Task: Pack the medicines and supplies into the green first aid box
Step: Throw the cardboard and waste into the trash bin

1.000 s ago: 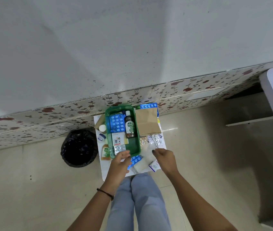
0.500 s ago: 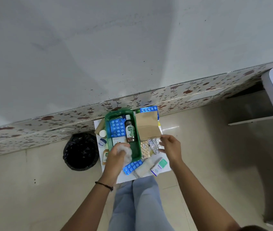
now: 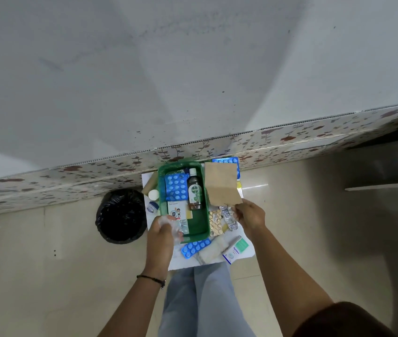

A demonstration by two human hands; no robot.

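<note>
A person seated on a tiled floor reaches over a white sheet (image 3: 246, 242) spread against a flower-patterned wall skirting, where a green plastic first aid box (image 3: 204, 235) stands open. Inside it lie a blue blister sheet of round white tablets (image 3: 176, 187), a dark brown bottle with a white cap and green label (image 3: 194, 190) laid flat along the box's right wall, and a small white printed carton (image 3: 176, 210).

The left hand (image 3: 162, 235), a dark band at its wrist, hovers over the box's near left corner, fingers curled around something pale and translucent (image 3: 172, 228); motion blur makes it hard to identify, possibly a crumpled clear wrapper. The hand hides that corner of the box.

The right hand (image 3: 250, 216) rests at the sheet's right side, fingertips pinched at a cluster of silver foil strips (image 3: 228, 216), just below a brown paper envelope (image 3: 221, 187). Beside the foil sits a strip of yellowish tablets (image 3: 215, 223), touching the box's right wall.

Nearer the knees lie a second blue tablet strip (image 3: 196, 248), a white gauze-like pad (image 3: 211, 249) and a white-and-green carton (image 3: 235, 249). Left of the box, partly hidden by its wall, are a white round cap (image 3: 153, 194) and a small blue-lidded jar (image 3: 152, 206). A black bin bag (image 3: 121, 215) sits on the floor beyond the sheet's left edge.
</note>
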